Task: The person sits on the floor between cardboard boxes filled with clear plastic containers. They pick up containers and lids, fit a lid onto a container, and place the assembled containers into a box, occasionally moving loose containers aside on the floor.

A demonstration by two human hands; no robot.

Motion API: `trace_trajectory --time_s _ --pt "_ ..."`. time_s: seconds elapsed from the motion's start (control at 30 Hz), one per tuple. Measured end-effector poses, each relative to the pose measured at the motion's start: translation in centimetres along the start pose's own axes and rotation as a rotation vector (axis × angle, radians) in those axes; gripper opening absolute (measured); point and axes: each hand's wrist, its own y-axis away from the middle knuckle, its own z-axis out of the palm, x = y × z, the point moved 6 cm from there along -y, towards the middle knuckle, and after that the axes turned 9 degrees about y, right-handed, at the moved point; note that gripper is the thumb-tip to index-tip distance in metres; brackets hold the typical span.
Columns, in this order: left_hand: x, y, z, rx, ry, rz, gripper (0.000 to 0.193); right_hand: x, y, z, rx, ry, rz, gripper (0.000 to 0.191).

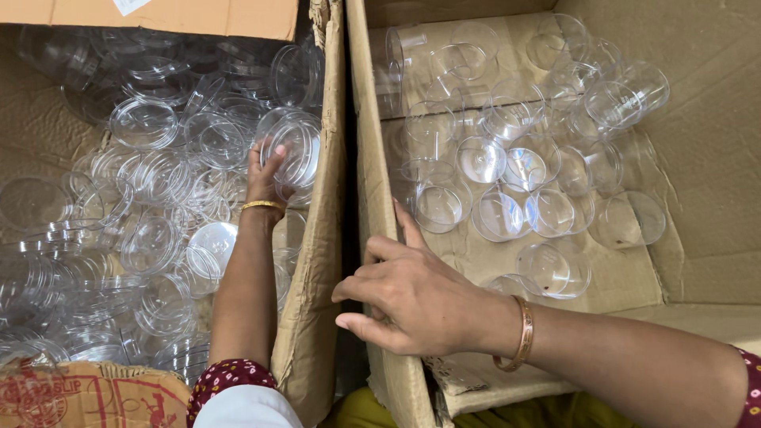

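left hand (264, 176) closed around a clear round container (296, 148) above the left box's (313, 261) pile; right hand (412, 297) curled over the right box's (379, 214) cardboard wall.

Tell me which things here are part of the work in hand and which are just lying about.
In hand:
- left hand holding a stack of clear lids
- right hand gripping the right carton's wall
- left carton heaped with clear lids

Lying about:
- clear round tubs loose in the right carton
- printed cardboard flap
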Motion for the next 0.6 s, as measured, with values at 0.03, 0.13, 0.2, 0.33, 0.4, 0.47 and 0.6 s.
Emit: trace_trajectory --time_s 0.03,0.13,0.2,0.33,0.4,0.47,0.6 --pt "0.3 0.1 0.2 -0.005 -0.01 0.031 0.066 -0.1 0.0 -0.1 0.009 0.002 -0.008 0.027" --pt "1.3 -0.2 0.3 0.05 -0.1 0.102 0.064 0.0 0.0 0.0 -0.02 0.009 0.013 0.027" --pt "2.6 -0.7 -0.1 0.178 -0.24 0.114 0.065 0.1 0.2 0.0 -0.019 0.011 0.009 0.028" --pt "11.3 0.6 3.6 -0.135 -0.27 0.591 0.065 0.6 0.7 1.0 -0.043 0.038 0.022 0.028" --pt "14.7 3.3 4.4 -0.117 -0.215 0.613 0.067 1.0 0.7 1.4 -0.001 0.042 0.027 0.026" --pt "19.0 8.0 6.3 -0.189 -0.071 0.575 0.07 1.4 0.5 0.9 0.167 0.044 -0.021 0.025" --pt "22.4 22.9 13.1 -0.494 -0.017 0.634 0.067 5.8 0.8 -2.7 0.572 -0.084 0.101 0.024"
